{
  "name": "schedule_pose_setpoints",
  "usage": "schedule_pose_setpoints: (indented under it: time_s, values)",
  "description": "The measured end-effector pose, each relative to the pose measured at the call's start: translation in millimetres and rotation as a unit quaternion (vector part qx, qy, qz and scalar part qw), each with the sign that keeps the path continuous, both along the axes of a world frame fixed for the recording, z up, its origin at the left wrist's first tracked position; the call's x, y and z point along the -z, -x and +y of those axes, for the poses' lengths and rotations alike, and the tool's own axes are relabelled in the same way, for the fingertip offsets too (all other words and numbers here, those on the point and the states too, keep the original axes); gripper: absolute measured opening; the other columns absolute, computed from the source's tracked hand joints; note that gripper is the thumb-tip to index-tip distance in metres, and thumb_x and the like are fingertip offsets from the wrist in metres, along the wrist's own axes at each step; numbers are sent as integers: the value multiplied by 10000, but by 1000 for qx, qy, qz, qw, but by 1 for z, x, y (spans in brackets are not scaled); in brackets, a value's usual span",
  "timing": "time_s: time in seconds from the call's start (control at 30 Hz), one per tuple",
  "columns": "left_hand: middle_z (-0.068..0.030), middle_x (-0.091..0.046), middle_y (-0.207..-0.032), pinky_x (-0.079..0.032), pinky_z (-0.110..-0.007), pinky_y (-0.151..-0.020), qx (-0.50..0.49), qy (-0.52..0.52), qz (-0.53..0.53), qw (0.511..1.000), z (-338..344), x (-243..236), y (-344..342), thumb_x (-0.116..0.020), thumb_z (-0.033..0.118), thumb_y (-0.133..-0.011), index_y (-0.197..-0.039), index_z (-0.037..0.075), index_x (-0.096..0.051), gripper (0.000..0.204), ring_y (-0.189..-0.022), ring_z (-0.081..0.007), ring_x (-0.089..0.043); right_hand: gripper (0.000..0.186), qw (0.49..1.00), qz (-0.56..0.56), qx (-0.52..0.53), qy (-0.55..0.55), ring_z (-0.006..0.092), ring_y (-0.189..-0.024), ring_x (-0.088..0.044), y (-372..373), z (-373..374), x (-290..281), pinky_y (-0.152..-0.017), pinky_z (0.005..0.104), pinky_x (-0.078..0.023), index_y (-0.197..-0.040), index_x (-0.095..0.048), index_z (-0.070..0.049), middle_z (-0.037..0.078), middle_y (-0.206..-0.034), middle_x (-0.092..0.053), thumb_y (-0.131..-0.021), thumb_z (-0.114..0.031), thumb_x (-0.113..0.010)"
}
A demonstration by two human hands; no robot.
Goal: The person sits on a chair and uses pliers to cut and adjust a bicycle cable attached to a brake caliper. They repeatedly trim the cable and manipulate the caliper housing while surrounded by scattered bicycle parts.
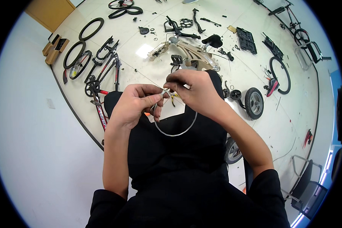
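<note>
Above my lap, both hands meet at a thin grey cable (pixel 174 135), likely a bicycle cable, which hangs between them in a round loop. My left hand (pixel 135 104) is closed, its thumb and forefinger pinching a small silver metal piece (pixel 165 92) at the cable's end. Closed too, my right hand (pixel 195 89) has its fingertips against the same piece, and the loop's other side runs up beneath this hand. The fingers partly cover how piece and cable join. Just beyond the hands lies something small and yellow (pixel 174 100), mostly hidden.
Ahead on the tiled floor lies a beige bike frame (pixel 193 53) with a black saddle (pixel 212 41). A black-red bike frame (pixel 108 72) and tyres (pixel 91 29) are at left. To the right are a small wheel (pixel 254 103), a tool case (pixel 246 40) and a chair (pixel 306 184).
</note>
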State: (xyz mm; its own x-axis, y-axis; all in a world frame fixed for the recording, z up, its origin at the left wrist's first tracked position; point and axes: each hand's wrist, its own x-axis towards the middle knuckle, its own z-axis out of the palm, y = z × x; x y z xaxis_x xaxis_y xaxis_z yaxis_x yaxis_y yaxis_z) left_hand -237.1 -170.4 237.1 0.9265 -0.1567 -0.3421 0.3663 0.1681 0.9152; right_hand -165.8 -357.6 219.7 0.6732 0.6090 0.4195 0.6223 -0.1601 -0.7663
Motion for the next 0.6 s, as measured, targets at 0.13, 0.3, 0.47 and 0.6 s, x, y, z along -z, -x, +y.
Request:
schedule_pose_setpoints:
  time_s: [0.13, 0.3, 0.47, 0.6]
  values:
    - [-102, -607, -722, -515, -274, -465, -38, 58, 14, 998, 5, 8, -2, -638, 63, -812, -980, -125, -599, 255, -542, -155, -601, 213, 989, -146, -7, 22, 309, -732, -625, 6, 4, 8, -622, 351, -514, -966, -597, 39, 155, -871, -620, -755, 36, -622]
    - [-107, -602, -711, -504, -252, -436, -14, 32, 12, 999, 9, 1, 0, -617, 43, -827, -961, -122, -604, 213, -507, -146, -584, 280, 961, -269, 42, 49, 281, -769, -617, 10, 8, 18, -631, 345, -514, -964, -564, 30, 134, -897, -604, -706, -17, -661]
    - [-111, -611, -724, -500, -257, -433, -19, 32, 5, 999, 13, -3, -1, -621, 46, -828, -964, -117, -608, 213, -506, -145, -583, 258, 917, -386, 98, 11, 226, -761, -589, 6, 8, 13, -637, 325, -505, -916, -573, 16, 91, -846, -562, -682, -80, -625]
    - [-111, -615, -730, -495, -258, -434, -20, 5, 18, 1000, 8, -5, 0, -633, 44, -817, -978, -109, -612, 223, -511, -146, -582, 261, 905, -417, 77, 13, 211, -760, -577, 6, 11, 19, -632, 321, -508, -901, -591, 5, 79, -834, -547, -655, -79, -611]
